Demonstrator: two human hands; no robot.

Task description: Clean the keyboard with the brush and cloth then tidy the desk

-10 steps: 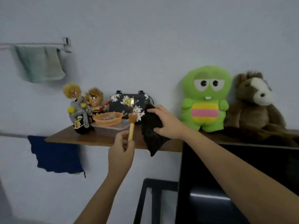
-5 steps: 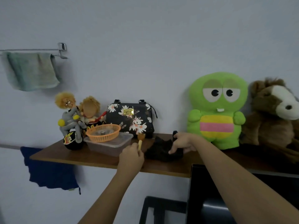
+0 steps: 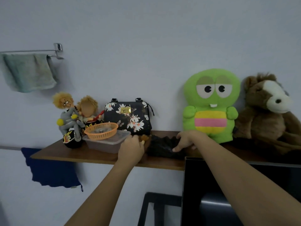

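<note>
A black cloth (image 3: 162, 147) lies crumpled on the wooden wall shelf (image 3: 68, 154), between the clear box and the green toy. My right hand (image 3: 187, 140) rests on its right side, fingers pressing into the fabric. My left hand (image 3: 131, 148) is closed around the small brush (image 3: 144, 138); only its brown bristle head and a bit of pale handle show above my fingers, low against the shelf beside the cloth. The keyboard is out of view.
On the shelf stand two dolls on a toy motorbike (image 3: 73, 121), an orange basket (image 3: 101, 130) on a clear lidded box (image 3: 105, 143), a floral bag (image 3: 127, 118), a green plush (image 3: 211, 105) and a brown plush (image 3: 267, 110). A dark monitor (image 3: 244, 193) sits below right.
Both hands came down from mid-air to the shelf. The cloth went from hanging in my right hand to lying on the shelf, and the brush dropped lower beside it.
</note>
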